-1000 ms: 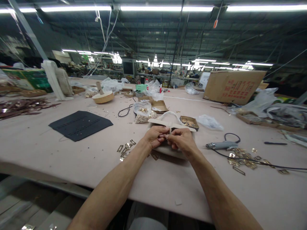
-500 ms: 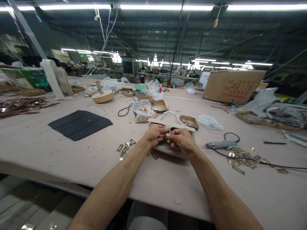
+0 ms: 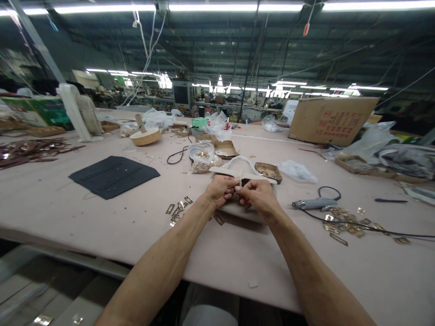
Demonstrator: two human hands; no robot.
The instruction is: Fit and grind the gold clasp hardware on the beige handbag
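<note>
A small cream handbag (image 3: 238,174) stands on the pale pink table (image 3: 102,226) in front of me, its handle arching up behind its top flap. My left hand (image 3: 220,190) and my right hand (image 3: 260,195) meet at the bag's front, just under the flap. Both have their fingers pinched together on a small strap or fitting at the bag's middle. What sits between the fingertips is too small to make out. Loose gold metal buckles (image 3: 176,209) lie by my left wrist.
A dark felt sheet (image 3: 113,175) lies to the left. A grey corded hand tool (image 3: 314,203) and more gold fittings (image 3: 346,224) lie to the right. A small box of hardware (image 3: 268,172), plastic bags, a cardboard carton (image 3: 331,120) and a white fan (image 3: 83,113) stand further back.
My hands have stayed at the bag's front; the fingertips shifted slightly closer to the flap. The view tilted a little.
</note>
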